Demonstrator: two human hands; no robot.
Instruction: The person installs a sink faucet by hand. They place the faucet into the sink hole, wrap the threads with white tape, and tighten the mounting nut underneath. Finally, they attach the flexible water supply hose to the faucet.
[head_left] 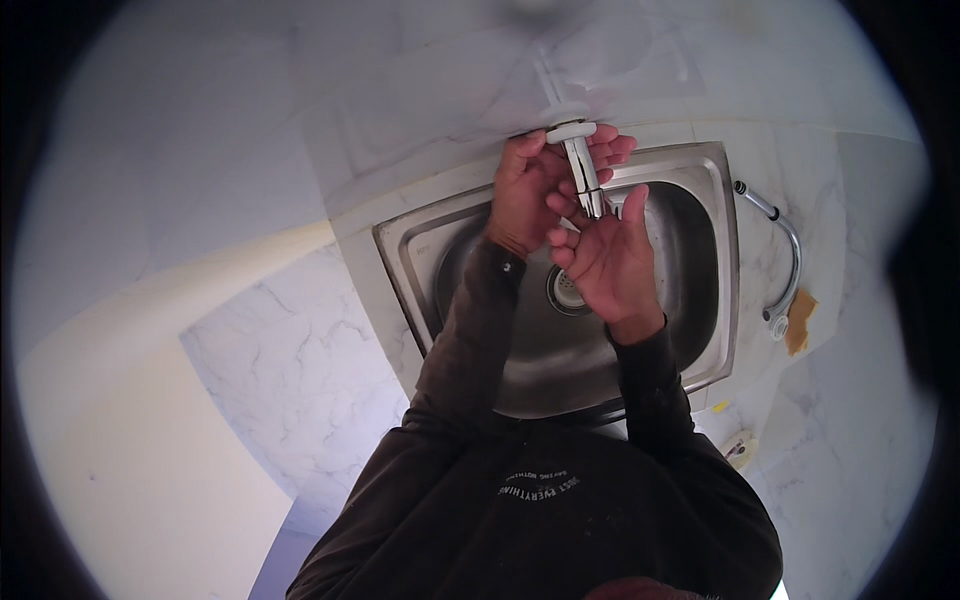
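Both @ fitting (582, 168): L hand (524, 195) cupped, R hand (612, 265) palm-up.

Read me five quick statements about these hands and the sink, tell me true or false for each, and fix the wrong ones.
1. The left hand and the right hand are both at the wall-mounted tap. True.
2. Gloves cover both hands. False: both are bare.
3. A round drain shows in the bottom of the metal sink. True.
4. The curved chrome spout lies inside the sink. False: it lies on the countertop, right of the sink.
5. A brown scrap lies beside one end of the spout. True.
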